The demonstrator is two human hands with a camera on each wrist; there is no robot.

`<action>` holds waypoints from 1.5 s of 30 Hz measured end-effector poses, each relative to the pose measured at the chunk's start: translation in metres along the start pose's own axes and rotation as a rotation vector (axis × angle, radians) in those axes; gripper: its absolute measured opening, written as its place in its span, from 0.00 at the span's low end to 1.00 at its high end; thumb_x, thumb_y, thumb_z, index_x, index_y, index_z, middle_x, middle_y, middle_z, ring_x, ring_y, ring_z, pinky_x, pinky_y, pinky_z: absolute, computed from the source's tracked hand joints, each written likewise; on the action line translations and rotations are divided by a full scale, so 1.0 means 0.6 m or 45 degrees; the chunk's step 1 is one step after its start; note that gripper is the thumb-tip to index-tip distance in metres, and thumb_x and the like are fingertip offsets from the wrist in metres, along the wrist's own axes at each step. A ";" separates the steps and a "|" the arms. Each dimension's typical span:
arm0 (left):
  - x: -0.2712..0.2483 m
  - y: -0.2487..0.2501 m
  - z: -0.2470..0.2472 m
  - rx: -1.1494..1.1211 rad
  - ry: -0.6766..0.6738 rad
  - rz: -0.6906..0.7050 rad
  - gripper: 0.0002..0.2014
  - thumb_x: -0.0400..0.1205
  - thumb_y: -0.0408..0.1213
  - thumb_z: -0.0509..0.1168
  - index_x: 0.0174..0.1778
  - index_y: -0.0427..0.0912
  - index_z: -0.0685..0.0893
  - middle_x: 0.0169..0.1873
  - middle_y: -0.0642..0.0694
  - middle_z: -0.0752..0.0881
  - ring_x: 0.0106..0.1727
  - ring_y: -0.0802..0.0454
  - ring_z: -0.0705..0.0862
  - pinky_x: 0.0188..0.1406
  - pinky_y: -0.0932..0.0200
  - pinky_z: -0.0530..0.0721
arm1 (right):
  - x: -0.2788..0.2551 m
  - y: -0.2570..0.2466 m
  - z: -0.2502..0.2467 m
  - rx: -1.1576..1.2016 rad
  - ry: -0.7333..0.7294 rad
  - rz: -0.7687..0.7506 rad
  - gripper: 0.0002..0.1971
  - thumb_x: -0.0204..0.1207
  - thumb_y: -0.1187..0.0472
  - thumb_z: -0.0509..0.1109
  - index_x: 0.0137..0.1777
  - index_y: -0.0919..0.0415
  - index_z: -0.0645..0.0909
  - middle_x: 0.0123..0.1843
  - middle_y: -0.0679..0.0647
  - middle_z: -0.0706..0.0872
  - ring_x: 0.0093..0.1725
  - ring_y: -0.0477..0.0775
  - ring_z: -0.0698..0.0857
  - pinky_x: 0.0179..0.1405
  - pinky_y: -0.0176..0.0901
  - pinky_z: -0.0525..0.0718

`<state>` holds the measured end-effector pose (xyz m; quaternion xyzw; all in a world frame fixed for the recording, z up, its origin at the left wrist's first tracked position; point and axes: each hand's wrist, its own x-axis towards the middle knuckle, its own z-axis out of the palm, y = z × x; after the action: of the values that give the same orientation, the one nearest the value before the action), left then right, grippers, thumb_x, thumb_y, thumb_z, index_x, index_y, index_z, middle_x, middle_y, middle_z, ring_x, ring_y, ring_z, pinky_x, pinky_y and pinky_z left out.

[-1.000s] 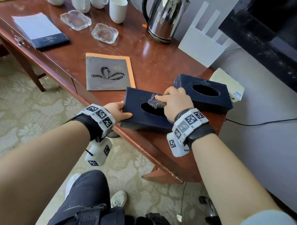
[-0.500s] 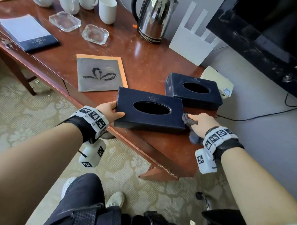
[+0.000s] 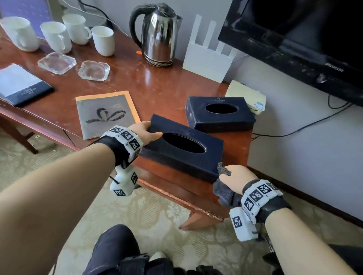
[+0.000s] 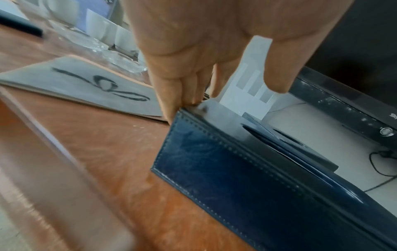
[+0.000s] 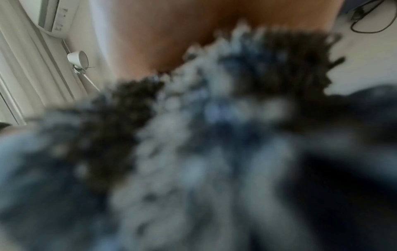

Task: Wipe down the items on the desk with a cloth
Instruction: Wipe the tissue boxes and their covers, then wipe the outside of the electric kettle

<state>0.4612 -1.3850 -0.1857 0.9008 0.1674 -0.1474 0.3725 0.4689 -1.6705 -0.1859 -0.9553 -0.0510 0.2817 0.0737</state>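
Head view: the near dark-blue tissue box (image 3: 183,149) lies on the wooden tabletop (image 3: 160,92) by its front edge, with a second tissue box (image 3: 219,113) just behind it. The left hand (image 3: 144,132) holds the near box's left end, fingers over the far top corner and thumb on the top face. The right hand (image 3: 233,178) is closed around a dark grey cloth (image 3: 224,192), which touches the box's right front corner. Right wrist view is filled with blurred cloth fibres.
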 end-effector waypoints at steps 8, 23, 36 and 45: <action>0.122 0.032 -0.045 0.079 -0.079 0.110 0.31 0.82 0.48 0.62 0.79 0.44 0.63 0.75 0.43 0.71 0.75 0.45 0.71 0.69 0.57 0.67 | -0.001 -0.059 0.010 0.006 -0.044 0.014 0.17 0.78 0.53 0.60 0.61 0.61 0.79 0.61 0.56 0.83 0.59 0.59 0.80 0.50 0.44 0.77; 0.294 -0.004 -0.206 0.314 -0.181 0.289 0.30 0.82 0.44 0.64 0.78 0.36 0.64 0.75 0.39 0.70 0.74 0.43 0.70 0.69 0.55 0.67 | 0.117 -0.281 -0.022 0.077 -0.057 0.111 0.22 0.79 0.52 0.60 0.71 0.56 0.72 0.71 0.54 0.76 0.67 0.57 0.76 0.63 0.45 0.75; 0.290 0.029 -0.289 0.334 0.003 0.318 0.31 0.82 0.44 0.63 0.80 0.44 0.62 0.76 0.43 0.69 0.74 0.46 0.71 0.67 0.59 0.69 | 0.120 -0.313 -0.206 0.227 0.508 -0.062 0.20 0.80 0.55 0.60 0.71 0.53 0.71 0.71 0.55 0.76 0.66 0.58 0.77 0.61 0.50 0.76; 0.303 0.041 -0.382 0.225 0.219 0.347 0.26 0.80 0.41 0.67 0.74 0.43 0.71 0.67 0.45 0.79 0.67 0.47 0.77 0.58 0.60 0.71 | 0.180 -0.361 -0.277 0.365 0.663 -0.327 0.26 0.80 0.60 0.58 0.78 0.47 0.63 0.74 0.53 0.72 0.70 0.56 0.73 0.64 0.46 0.72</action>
<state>0.6671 -1.2014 -0.0858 0.9537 0.0615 -0.0321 0.2927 0.6377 -1.4608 -0.0684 -0.9609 -0.1105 0.0205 0.2529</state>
